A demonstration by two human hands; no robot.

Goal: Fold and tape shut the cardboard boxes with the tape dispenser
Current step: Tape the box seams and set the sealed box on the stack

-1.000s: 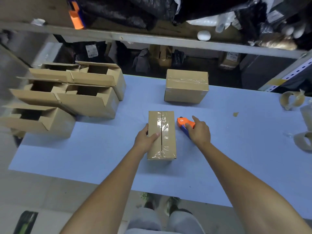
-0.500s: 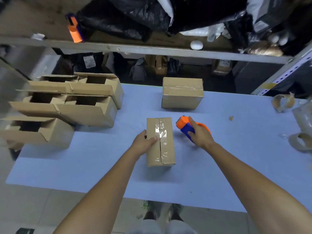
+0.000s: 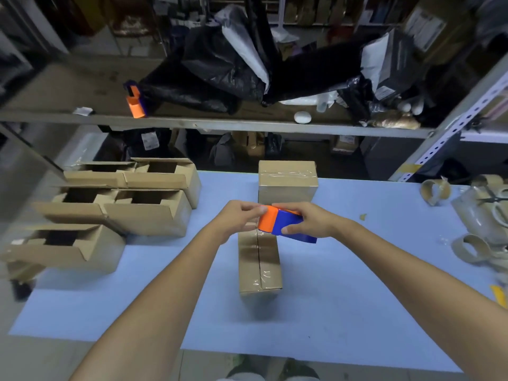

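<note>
My right hand (image 3: 310, 220) grips tape dispenser (image 3: 286, 225); left hand (image 3: 239, 215) pinches its orange end (freeing tape?). Next: lay strip on box (image 3: 259, 262).

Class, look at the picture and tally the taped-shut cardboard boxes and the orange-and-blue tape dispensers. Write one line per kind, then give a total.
Taped-shut cardboard boxes: 2 (near box, far box)
Orange-and-blue tape dispensers: 2 (held dispenser, shelf dispenser)
Total: 4
</note>
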